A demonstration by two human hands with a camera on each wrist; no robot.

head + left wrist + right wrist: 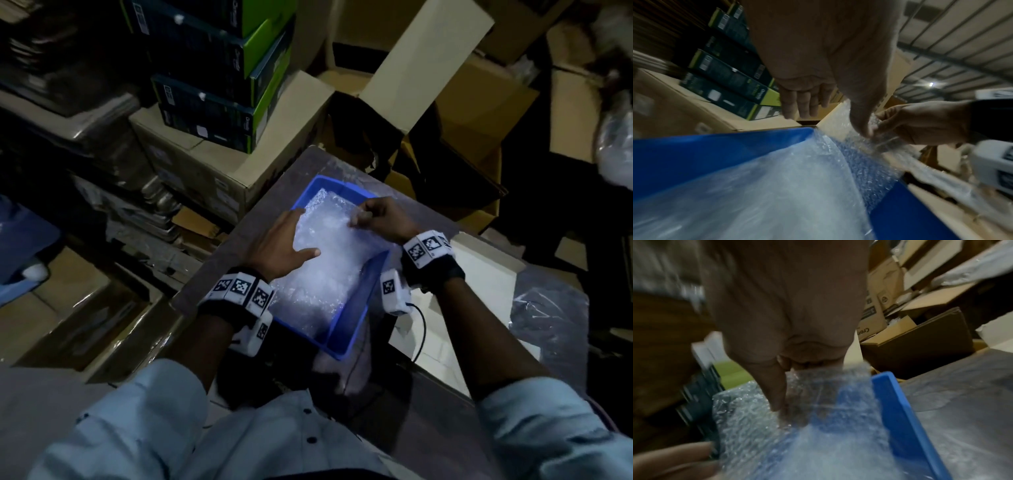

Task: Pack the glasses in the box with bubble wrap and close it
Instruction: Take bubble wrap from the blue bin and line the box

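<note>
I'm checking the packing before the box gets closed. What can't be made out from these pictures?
- Glasses: none visible in any view; the bubble wrap covers the inside of the blue box.
- A lid for the box: cannot be identified in any view.
- Right hand grip: its fingers pinch the wrap, but the right wrist view is blurred.
- Left hand: lies flat, hiding the wrap beneath.

What we wear

We wear a pale blue buttoned shirt [274, 442], sleeves rolled up, and black wrist straps [435, 267] carrying white marker-printed blocks; a black cable [419, 329] hangs below the right strap.
</note>
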